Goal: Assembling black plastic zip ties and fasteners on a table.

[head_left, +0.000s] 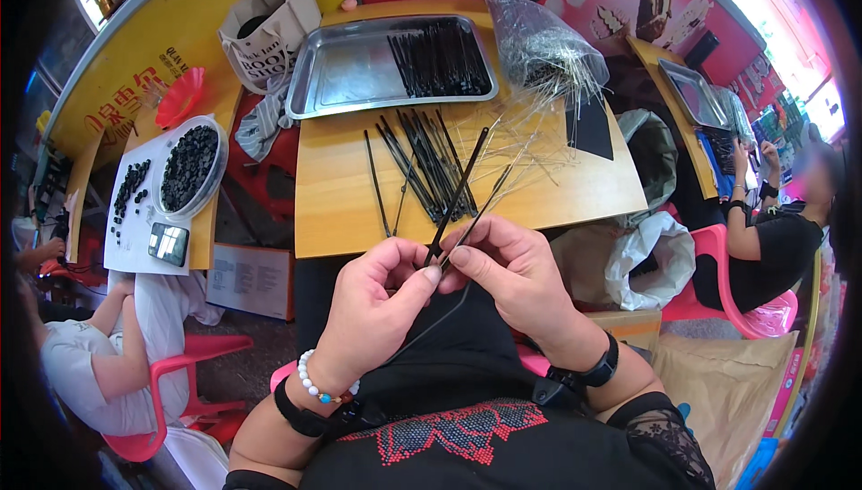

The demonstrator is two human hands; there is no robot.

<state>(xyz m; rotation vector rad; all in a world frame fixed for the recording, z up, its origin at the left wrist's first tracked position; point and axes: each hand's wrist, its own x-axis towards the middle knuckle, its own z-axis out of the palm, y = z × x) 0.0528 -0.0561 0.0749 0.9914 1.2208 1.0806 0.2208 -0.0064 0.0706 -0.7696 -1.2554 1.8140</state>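
Nearest the camera is the wearer's black shirt (449,432), with a red and grey pattern on its front. Beyond it, a left rod (461,188) and a right rod (488,200), both slim and black, meet near the thumbs just short of the desk (593,194), their upper ends slanting over it. The left hand (382,293) grips the left rod between thumb and fingers; the right hand (516,275) pinches the right rod. A thin black strand (444,318) droops from beneath the hands over the lap. White beads (310,382) circle the left wrist.

On the desk just past the hands lies a loose bunch (417,167) of black rods. To its right, pale wires (537,122) spill from a clear bag (521,23) and fan across the wood; a black sheet (588,131) lies beside them. Behind the bunch, a metal tray (337,68) holds more rods (440,59), packed in its right half. A tote (287,14) stands left of the tray.

Farther left, a tub (222,153) holds small black pieces (189,162), near a phone (169,243). A person in white (90,360) sits there; a person in black (781,248) sits far right.
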